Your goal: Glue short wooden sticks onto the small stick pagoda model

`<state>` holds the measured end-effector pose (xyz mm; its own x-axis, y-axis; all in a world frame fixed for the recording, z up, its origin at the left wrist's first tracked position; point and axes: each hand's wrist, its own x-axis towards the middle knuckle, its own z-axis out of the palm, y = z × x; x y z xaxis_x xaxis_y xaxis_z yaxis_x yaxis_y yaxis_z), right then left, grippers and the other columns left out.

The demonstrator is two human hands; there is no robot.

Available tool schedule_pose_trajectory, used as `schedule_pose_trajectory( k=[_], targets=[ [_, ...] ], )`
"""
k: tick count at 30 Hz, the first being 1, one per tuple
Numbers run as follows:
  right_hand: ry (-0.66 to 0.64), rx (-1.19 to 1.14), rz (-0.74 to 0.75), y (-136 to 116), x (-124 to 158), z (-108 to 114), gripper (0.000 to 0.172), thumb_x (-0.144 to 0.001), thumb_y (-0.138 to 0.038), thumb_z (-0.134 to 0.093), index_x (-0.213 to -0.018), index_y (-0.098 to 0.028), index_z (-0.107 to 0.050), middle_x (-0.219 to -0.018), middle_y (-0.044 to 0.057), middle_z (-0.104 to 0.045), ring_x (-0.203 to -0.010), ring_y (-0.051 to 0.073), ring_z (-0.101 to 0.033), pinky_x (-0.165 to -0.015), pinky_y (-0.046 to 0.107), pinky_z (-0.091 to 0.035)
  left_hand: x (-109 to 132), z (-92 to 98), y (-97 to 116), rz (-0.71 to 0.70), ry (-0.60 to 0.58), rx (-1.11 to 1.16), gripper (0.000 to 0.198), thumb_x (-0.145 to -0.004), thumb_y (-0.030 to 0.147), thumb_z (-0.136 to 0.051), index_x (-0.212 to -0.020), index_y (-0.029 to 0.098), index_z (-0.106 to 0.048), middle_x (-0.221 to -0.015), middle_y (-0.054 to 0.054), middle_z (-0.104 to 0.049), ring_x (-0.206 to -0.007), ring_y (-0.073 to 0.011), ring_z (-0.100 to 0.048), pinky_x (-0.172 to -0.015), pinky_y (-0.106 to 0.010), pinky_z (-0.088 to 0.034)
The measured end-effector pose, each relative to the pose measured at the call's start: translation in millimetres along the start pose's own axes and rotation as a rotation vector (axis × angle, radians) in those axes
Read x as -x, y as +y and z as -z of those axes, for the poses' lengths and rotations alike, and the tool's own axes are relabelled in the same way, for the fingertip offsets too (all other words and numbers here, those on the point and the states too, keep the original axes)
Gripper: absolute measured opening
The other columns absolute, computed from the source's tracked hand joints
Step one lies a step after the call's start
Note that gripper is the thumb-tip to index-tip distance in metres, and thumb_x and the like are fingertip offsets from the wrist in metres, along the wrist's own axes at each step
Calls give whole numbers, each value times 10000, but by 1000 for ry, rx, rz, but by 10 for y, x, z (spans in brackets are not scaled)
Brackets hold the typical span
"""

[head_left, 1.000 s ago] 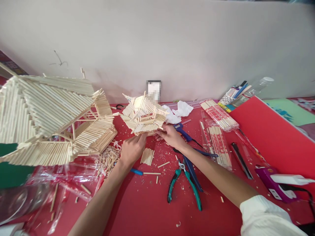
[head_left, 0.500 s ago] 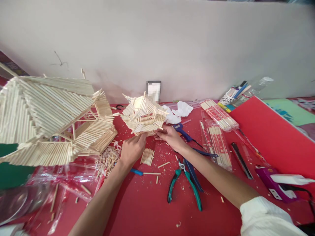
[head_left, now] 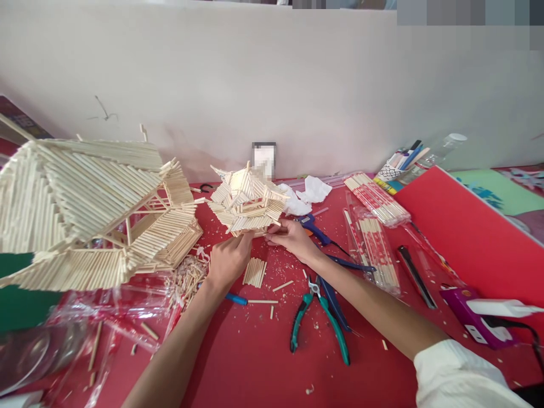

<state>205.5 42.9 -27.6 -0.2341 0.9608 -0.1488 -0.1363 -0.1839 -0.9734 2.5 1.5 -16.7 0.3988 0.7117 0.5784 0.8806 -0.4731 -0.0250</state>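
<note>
Showing a white sleeve (head_left: 459, 374) at the near right corner, right forearm stretching out of it. Reaching both arms forward over the red table (head_left: 255, 362). Stretching the right forearm just beside teal-handled pliers (head_left: 318, 320), lying with handles spread among wood chips. Seeing a purple device (head_left: 471, 320) at near right and crumpled plastic wrap (head_left: 114, 306) at near left. Holding the left wrist just beside a blue-handled tool (head_left: 236, 298) and a small bundle of cut sticks (head_left: 255, 272).

Gripping the near bottom edge of the small stick model (head_left: 246, 201) with the left hand (head_left: 227, 260), fingers curled. Pinching that model's lower right edge with the right hand (head_left: 293, 238), fingertips closed on it. Holding the model between both hands at mid-table, just right of the big stick roof model (head_left: 85, 209) and apart from it. Resting on the table or lifted: cannot tell.

Seeing a blue glue gun (head_left: 314, 226) just behind the right hand. Noting 2 chopstick packs (head_left: 376, 246) further right, white tissue (head_left: 312, 190) behind the model and a cup of pens (head_left: 399, 164) by the far wall.
</note>
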Motion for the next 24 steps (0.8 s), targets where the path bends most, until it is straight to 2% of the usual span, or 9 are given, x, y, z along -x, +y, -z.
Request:
schedule_pose_trajectory(
  k=[3,7,10,13,19,24],
  targets=[
    [-13,82,73,-19,0,24,350,-623,-371,-881,-748,-193,-608,-760,-1,-701,-734,190,-710,-743,362,-623,-3,5,0,-1,-3,2,294,-914,79,-493,-1061,213,-709,-598,-2,-650,-509,-141,-588,-490,-287,-260],
    [-87,358,225,-83,31,75,221,-829,-341,-730,-1000,-204,-702,-908,55,-752,-788,212,-725,-744,355,-606,-4,8,1,9,-7,25,290,-918,87,-486,-1055,209,-711,-601,-12,-653,-511,-144,-582,-487,-285,-260],
    [-63,608,305,-130,61,124,144,-925,-263,-615,-980,-204,-734,-900,73,-772,-800,227,-738,-756,348,-586,-2,3,0,21,-21,37,289,-918,95,-488,-1060,211,-711,-599,-18,-650,-516,-144,-582,-484,-284,-260],
    [-33,769,367,-159,85,157,164,-956,-201,-559,-991,-212,-719,-908,71,-779,-829,229,-746,-758,328,-571,1,-3,-1,19,-20,38,288,-917,91,-487,-1055,211,-709,-603,-18,-650,-521,-142,-582,-486,-283,-257],
    [-49,1027,448,-164,130,152,230,-965,-133,-530,-1164,-202,-624,-941,80,-758,-808,213,-729,-736,296,-531,5,-12,-4,10,1,33,282,-929,92,-487,-1061,213,-704,-598,-12,-647,-524,-140,-584,-496,-280,-250],
    [-41,1167,605,-174,149,127,139,-966,-129,-529,-1040,-180,-636,-958,103,-709,-863,221,-679,-772,315,-503,-1,-7,-4,10,6,39,273,-931,93,-483,-1049,209,-700,-595,-13,-649,-517,-141,-583,-492,-278,-243]
  ],
)
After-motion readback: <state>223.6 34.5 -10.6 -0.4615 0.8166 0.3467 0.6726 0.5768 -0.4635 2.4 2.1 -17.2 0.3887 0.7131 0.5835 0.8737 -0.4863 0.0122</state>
